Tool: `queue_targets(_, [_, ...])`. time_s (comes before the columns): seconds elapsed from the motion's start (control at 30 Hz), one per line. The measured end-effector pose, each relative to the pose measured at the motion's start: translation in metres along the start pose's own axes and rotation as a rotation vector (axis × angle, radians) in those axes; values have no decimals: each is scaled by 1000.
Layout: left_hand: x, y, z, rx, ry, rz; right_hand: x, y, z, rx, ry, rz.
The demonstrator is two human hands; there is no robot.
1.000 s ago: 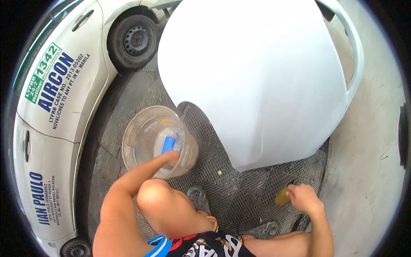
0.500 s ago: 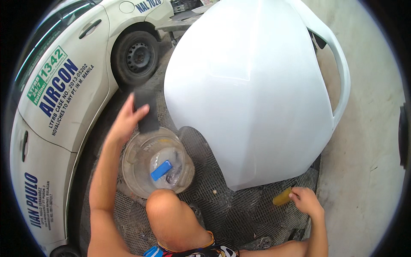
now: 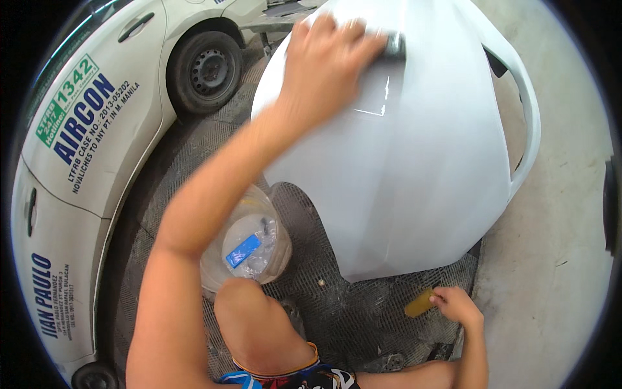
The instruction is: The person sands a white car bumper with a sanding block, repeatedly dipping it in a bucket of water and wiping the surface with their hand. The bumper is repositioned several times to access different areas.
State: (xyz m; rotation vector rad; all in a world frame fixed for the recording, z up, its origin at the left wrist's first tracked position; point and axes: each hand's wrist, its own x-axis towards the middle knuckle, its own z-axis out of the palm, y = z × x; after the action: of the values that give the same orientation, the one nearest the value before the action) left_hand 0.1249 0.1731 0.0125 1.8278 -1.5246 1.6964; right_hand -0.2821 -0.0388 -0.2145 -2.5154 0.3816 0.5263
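My left hand [image 3: 330,61] reaches out over a white car body panel [image 3: 421,194], its fingers closed on a piece of black sandpaper [image 3: 393,47]. That sheet lies against the panel's upper part, beside a glossy patch with a bright reflection. Low on the right, my right hand [image 3: 457,305] pinches one end of a yellow oblong block [image 3: 420,303], held off the panel below its near edge. Left of the panel stands a cloudy plastic bucket [image 3: 282,249] with a blue rectangular block [image 3: 243,251] inside; my left forearm covers part of the rim.
A white car [image 3: 123,129] with lettering on its doors is parked along the left. The floor [image 3: 324,318] is dark and textured, with a small pale round bit [image 3: 321,282] on it. A pale wall or surface [image 3: 557,214] runs along the right. My bent knee [image 3: 259,318] is close to the bucket.
My left hand has swung from above the bucket up and right onto the panel, carrying the black sandpaper. My right hand with the yellow block has barely shifted.
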Motion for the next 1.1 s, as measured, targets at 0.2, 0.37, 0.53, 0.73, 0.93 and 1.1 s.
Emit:
queue_targets(0.2, [-128, 100, -71, -158, -201, 30, -5, 11, -3, -13, -17, 32])
queue_targets(0.37, [-149, 116, -75, -211, -224, -35, -4, 11, -1, 51, -43, 45])
queue_targets(0.53, [-146, 108, -85, -315, -245, -126, -7, 6, 3, 0, -38, 108])
queue_targets(0.73, [-116, 71, -87, -352, -108, -126, -7, 0, 8, -33, -60, 101])
queue_targets(0.93, [-85, 63, -91, -527, -274, -361, -2, 2, 10, -65, -96, 106])
queue_targets(1.1, [-97, 102, -109, -1227, -674, -203, 0, 7, 8, -107, -88, 60])
